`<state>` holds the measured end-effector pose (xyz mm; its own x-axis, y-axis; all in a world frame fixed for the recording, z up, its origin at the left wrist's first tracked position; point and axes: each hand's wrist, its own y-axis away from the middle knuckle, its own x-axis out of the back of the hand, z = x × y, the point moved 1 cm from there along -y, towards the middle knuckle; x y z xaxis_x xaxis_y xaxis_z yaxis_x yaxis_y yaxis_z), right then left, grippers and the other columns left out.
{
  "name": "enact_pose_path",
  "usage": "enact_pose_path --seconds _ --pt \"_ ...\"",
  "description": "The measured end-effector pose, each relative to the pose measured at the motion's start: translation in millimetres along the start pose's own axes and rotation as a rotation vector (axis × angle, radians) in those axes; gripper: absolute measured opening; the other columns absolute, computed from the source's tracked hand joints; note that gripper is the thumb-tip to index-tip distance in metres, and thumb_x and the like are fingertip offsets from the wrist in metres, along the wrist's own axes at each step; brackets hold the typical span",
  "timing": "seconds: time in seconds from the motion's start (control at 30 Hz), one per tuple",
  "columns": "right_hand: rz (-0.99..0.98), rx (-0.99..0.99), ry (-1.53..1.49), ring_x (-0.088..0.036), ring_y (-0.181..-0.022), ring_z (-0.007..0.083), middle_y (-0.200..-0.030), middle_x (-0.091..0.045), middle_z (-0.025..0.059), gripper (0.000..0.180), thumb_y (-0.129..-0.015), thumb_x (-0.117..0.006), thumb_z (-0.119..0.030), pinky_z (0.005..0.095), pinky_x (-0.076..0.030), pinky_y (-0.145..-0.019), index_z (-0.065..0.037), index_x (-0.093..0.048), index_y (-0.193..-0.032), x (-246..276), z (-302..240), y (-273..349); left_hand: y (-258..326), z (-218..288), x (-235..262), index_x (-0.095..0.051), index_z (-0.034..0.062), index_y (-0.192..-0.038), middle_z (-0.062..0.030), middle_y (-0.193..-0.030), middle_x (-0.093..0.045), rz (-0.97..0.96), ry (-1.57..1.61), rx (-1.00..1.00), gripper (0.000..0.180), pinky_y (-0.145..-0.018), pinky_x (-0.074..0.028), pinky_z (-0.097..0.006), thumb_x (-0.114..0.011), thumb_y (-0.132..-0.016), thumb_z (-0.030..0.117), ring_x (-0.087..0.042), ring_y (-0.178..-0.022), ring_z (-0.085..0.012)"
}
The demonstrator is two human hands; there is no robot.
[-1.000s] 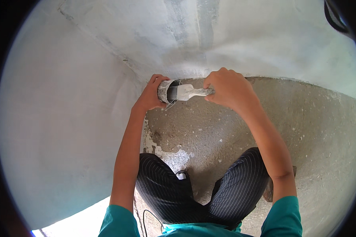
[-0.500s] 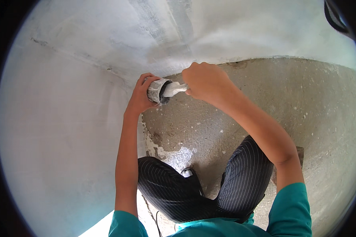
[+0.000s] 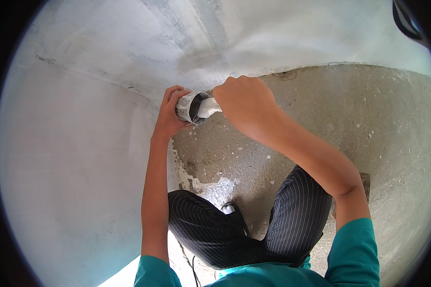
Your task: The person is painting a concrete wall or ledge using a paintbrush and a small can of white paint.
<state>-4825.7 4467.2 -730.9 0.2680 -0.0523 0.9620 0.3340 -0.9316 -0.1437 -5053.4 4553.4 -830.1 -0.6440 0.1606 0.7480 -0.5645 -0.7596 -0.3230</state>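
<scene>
My left hand (image 3: 165, 117) is wrapped round a small cup (image 3: 184, 106) smeared with white paint. The cup lies tilted, its dark mouth facing right. My right hand (image 3: 246, 106) is closed on what looks like a paintbrush (image 3: 209, 107), coated in white. The brush's head reaches into the mouth of the cup, and its tip is hidden inside. Most of the handle is covered by my right fist. Both hands are over the floor, close to the corner where the two walls meet.
A pale wall (image 3: 81, 167) rises on the left, and another wall (image 3: 282, 33) with grey streaks stands ahead. Below is a rough concrete floor (image 3: 321, 110) with white specks and a white patch (image 3: 215, 189). A brown block (image 3: 365, 186) shows beside my right elbow.
My right hand has moved slightly left, and the brush sits further into the cup. The cup has turned a little, so more of its mouth shows.
</scene>
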Motion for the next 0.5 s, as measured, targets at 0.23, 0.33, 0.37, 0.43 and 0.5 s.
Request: enact_pose_path --seconds 0.23,0.33,0.37,0.43,0.5 --pt "-0.038 -0.134 -0.038 -0.068 -0.077 0.0301 -0.076 -0.066 0.0152 0.014 -0.072 -0.068 -0.01 0.0371 -0.054 -0.064 -0.004 -0.067 -0.084 27.4 -2.2 10.1 16.1 -31.5 -9.8 -0.051 0.005 -0.12 -0.0109 -0.114 -0.054 0.185 -0.08 0.138 0.083 -0.089 -0.048 -0.036 -0.087 -0.045 0.004 -0.056 -0.107 -0.0267" --pt "-0.054 -0.226 -0.12 -0.068 -0.078 0.0322 -0.076 -0.066 0.0173 0.018 -0.076 -0.066 -0.016 0.0385 -0.054 -0.067 -0.001 -0.067 -0.088 13.6 9.5 2.0 21.2 -47.5 -18.4 -0.047 0.0013 -0.121 -0.0121 -0.11 -0.059 0.314 -0.051 0.307 0.082 -0.086 -0.049 -0.037 -0.087 -0.051 0.012 -0.059 -0.101 -0.0239" --pt "-0.048 -0.2 -0.113 -0.068 -0.078 0.0322 -0.076 -0.066 0.0173 0.018 -0.076 -0.066 -0.016 0.0385 -0.054 -0.067 -0.001 -0.067 -0.088 8.7 11.6 -2.4 22.5 -54.1 -18.2 -0.049 0.0004 -0.119 -0.0138 -0.111 -0.057 0.386 0.026 0.396 0.082 -0.087 -0.048 -0.038 -0.088 -0.049 0.017 -0.058 -0.101 -0.0263" --pt "-0.107 -0.245 -0.175 -0.067 -0.068 0.0285 -0.074 -0.067 0.0154 0.034 -0.08 -0.068 -0.026 0.0394 -0.053 -0.068 0.0 -0.067 -0.103 -3.8 19.2 -8.7 21.4 -60.2 -23.0 -0.05 -0.0005 -0.117 -0.0155 -0.112 -0.055 0.477 0.12 0.489 0.082 -0.088 -0.047 -0.038 -0.088 -0.047 0.021 -0.056 -0.102 -0.0287" --pt "-0.162 -0.26 -0.284 -0.065 -0.063 0.0254 -0.074 -0.067 0.0138 0.036 -0.082 -0.067 -0.028 0.0372 -0.052 -0.063 0.0 -0.066 -0.106 -12.3 24.9 -15.7 19.7 -60.4 -20.1 -0.05 -0.0019 -0.116 -0.0181 -0.11 -0.057 0.549 0.042 0.535 0.082 -0.086 -0.047 -0.04 -0.088 -0.049 0.025 -0.058 -0.101 -0.0301"
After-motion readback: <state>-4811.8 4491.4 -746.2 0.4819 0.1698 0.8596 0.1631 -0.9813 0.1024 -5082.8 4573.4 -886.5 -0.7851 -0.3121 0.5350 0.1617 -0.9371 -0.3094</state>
